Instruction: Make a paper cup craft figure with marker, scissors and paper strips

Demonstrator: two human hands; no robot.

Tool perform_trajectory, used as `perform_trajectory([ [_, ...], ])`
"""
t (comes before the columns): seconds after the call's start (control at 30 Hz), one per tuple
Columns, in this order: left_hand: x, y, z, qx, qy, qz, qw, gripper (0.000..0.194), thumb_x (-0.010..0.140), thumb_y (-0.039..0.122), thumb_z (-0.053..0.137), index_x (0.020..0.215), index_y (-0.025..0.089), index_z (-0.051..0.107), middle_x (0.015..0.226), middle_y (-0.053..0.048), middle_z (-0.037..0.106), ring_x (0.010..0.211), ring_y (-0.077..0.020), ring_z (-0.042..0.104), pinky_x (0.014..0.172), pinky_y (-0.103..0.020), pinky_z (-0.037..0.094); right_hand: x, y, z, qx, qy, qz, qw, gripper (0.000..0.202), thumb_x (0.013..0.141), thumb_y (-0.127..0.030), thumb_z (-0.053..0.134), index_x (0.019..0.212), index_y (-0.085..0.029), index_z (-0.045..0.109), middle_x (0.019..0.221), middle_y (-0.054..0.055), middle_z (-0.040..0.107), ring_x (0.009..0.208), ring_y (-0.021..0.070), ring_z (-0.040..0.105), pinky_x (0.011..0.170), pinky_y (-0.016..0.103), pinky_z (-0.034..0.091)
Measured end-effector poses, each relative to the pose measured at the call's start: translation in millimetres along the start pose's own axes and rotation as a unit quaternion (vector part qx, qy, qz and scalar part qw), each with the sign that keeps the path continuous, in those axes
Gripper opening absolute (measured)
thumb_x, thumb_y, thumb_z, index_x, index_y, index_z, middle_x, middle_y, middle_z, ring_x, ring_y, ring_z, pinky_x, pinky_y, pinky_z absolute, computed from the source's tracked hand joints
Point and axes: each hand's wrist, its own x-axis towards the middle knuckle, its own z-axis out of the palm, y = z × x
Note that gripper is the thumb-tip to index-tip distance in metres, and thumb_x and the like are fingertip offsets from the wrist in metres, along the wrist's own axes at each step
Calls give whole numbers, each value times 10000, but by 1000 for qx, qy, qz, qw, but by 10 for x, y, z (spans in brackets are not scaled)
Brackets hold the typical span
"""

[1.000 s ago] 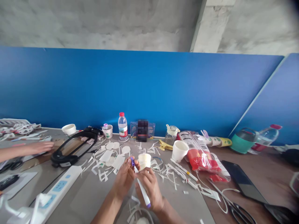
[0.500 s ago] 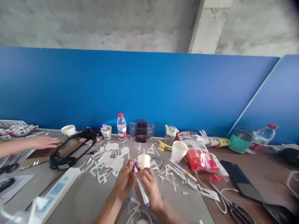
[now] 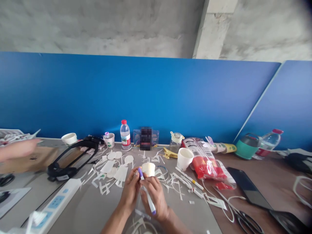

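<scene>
A white marker (image 3: pixel 149 200) with a purple cap and a purple end slants between my two hands above the grey table. Closed near the capped end, my left hand (image 3: pixel 129 190) has its thumb and fingertips at the purple cap (image 3: pixel 140 173). My right hand (image 3: pixel 156 195) grips the white barrel, its fingers curled over it. Just beyond my fingertips is a small white paper cup (image 3: pixel 148 168), partly hidden by them. White paper strips and round discs (image 3: pixel 114 155) lie loose past my left hand.
Further back stand a water bottle (image 3: pixel 125 136), a glass jug (image 3: pixel 175 142) and another paper cup (image 3: pixel 184 158). Markers (image 3: pixel 190 178), a red snack bag (image 3: pixel 207 162) and scissors (image 3: pixel 247 221) lie to the right. A power strip (image 3: pixel 57 204) and another person's blurred hand (image 3: pixel 21 149) are at left.
The view has shifted slightly. The other person's hand has moved left, and a cardboard piece beneath it now stands more raised. My hands hold nearly the same pose on the marker.
</scene>
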Motion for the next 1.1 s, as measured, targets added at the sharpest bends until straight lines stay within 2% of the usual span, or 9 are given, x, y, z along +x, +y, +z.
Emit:
perform_trajectory([
  [0.2, -25, -36, -41, 149, 21, 103, 983, 378, 677, 434, 753, 962, 193, 700, 898, -47, 705, 845, -199, 624, 772, -263, 472, -33, -2, 9, 10, 16, 8, 1000, 347, 859, -128, 428, 1190, -199, 505, 994, 99, 607, 923, 229, 596, 775, 393, 511],
  [0.3, -44, -37, -57, 196, 23, 143, 970, 377, 685, 465, 738, 939, 188, 713, 863, -53, 702, 829, -208, 612, 778, -269, 464, -50, 10, 25, 7, 23, 2, 1000, 323, 871, -150, 424, 1178, -209, 505, 980, 92, 607, 870, 218, 600, 753, 379, 517],
  [0.5, -53, -62, -64, 239, 56, 177, 953, 370, 691, 530, 706, 860, 201, 705, 815, -49, 682, 785, -207, 594, 746, -279, 466, -44, 6, 30, 5, 10, -16, 1000, 288, 898, -165, 380, 1153, -205, 507, 933, 84, 591, 843, 212, 582, 732, 367, 507],
  [0.7, -123, -101, -58, 275, 89, 205, 935, 382, 716, 584, 648, 816, 218, 694, 799, -58, 673, 791, -228, 593, 729, -299, 474, -35, 4, 22, 17, -5, -46, 999, 218, 907, -221, 340, 964, -200, 550, 827, 71, 521, 764, 210, 536, 665, 355, 489],
  [0.83, -181, -120, -54, 266, 107, 204, 936, 284, 705, 526, 689, 764, 248, 692, 756, -57, 646, 757, -234, 580, 710, -318, 478, -54, 26, 13, 43, -19, -58, 997, 235, 932, -272, 319, 914, -195, 541, 851, 81, 514, 793, 213, 528, 676, 365, 489],
  [0.97, -159, -146, -91, 234, 88, 196, 948, 171, 741, 430, 693, 771, 262, 694, 774, -58, 633, 775, -236, 564, 761, -320, 477, -52, 42, 37, 45, -10, -52, 998, 284, 958, -300, 291, 885, -203, 548, 808, 60, 490, 781, 202, 526, 647, 341, 492],
  [1.1, -28, -134, -147, 235, 38, 215, 947, 260, 798, 456, 626, 908, 225, 673, 857, -68, 653, 832, -226, 582, 825, -320, 468, -25, 82, 38, 20, 33, -28, 999, 218, 942, -224, 344, 965, -210, 561, 812, 48, 492, 742, 179, 524, 628, 309, 482],
])
